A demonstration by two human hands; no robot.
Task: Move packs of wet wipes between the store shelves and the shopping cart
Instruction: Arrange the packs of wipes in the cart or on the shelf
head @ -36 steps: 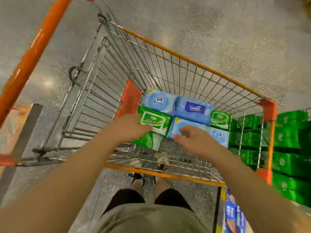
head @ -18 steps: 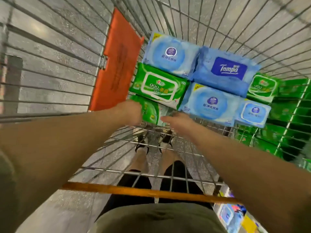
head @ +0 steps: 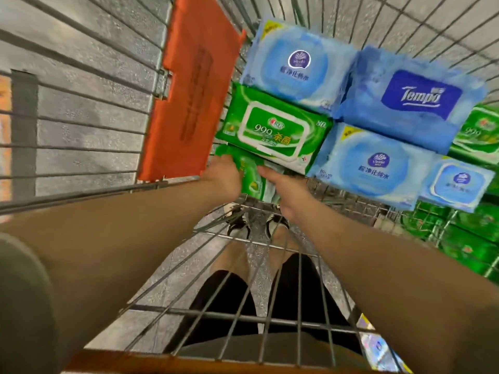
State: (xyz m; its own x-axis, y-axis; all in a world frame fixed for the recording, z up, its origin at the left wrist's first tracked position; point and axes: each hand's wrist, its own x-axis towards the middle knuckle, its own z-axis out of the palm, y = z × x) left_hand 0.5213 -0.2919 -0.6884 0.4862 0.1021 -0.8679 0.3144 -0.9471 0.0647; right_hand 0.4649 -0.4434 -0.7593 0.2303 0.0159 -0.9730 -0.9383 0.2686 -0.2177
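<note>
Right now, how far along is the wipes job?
Done: several packs already lie in the cart, among them a green 999 pack and a Tempo pack. In hand: left hand and right hand hold a lower green pack at its sides. Left: which way it goes is unclear.

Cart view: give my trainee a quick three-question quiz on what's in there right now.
1. True or false: both hands reach the lower green pack in the cart.
2. Which pack lies directly beyond the green 999 pack? A) Tempo pack B) light blue pack C) small blue pack
3. Fill in: the dark blue label reads ____.

Key:
1. True: left hand and right hand flank it.
2. B, the light blue pack.
3. Tempo.
</note>
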